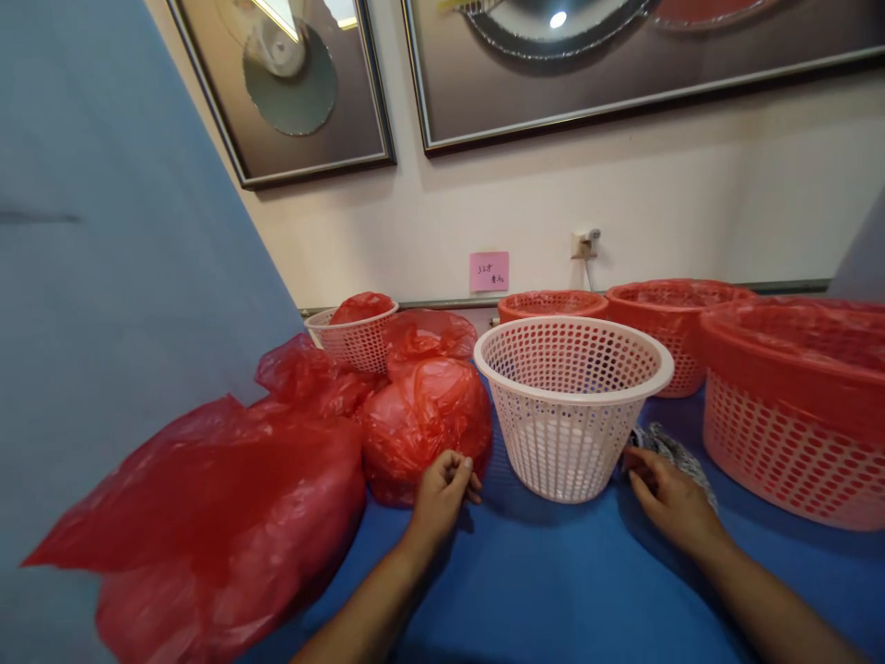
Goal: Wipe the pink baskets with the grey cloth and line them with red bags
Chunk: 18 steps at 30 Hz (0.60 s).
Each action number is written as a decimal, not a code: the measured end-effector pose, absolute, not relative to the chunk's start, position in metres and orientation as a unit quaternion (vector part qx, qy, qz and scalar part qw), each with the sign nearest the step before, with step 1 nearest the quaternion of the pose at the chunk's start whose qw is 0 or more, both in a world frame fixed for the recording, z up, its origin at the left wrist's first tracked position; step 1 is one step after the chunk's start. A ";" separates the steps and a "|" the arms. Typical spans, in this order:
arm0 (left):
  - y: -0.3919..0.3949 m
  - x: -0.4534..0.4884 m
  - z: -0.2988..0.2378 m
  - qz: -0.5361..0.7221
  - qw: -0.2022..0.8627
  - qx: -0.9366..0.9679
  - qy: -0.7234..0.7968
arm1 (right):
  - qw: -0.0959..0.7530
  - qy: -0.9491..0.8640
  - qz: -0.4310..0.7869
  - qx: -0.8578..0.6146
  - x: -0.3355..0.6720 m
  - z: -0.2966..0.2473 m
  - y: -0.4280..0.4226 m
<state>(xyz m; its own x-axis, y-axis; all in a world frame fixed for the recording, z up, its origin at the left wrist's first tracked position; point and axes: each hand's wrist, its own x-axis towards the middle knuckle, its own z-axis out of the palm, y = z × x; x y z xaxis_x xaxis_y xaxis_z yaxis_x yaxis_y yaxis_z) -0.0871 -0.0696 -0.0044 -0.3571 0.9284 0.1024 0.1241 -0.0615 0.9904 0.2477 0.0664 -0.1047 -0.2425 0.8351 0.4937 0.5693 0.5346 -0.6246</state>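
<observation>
A white perforated plastic basket [571, 406] stands upright on the blue table [553, 581] in front of me, with nothing visible inside. My left hand [442, 493] rests on the table just left of it, fingers curled in, touching the edge of a puffed red plastic bag [425, 424]. My right hand [672, 503] lies right of the basket, fingers bent over a crumpled grey patterned item [674, 447] on the table. What the left fingers pinch, if anything, is hidden.
Large loose red bags [221, 516] pile at the left against a blue partition [103, 277]. A small white basket with a red bag [356, 334] stands behind. Three red-lined baskets [795, 406] line the right and back. Wall with framed pictures and a pink note [489, 271] lies beyond.
</observation>
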 end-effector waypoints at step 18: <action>-0.101 -0.094 -0.020 0.523 0.237 0.526 0.628 | 0.294 -0.824 0.251 -0.413 0.248 -0.103 0.064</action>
<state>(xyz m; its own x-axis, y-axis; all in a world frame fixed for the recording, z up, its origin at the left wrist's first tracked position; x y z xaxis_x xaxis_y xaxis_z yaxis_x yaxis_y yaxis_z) -0.0943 -0.1009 -0.0197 -0.3354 0.9074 0.2534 0.4121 -0.1006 0.9056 0.2480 0.0644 -0.1033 -0.4848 0.8294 0.2777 0.5338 0.5321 -0.6572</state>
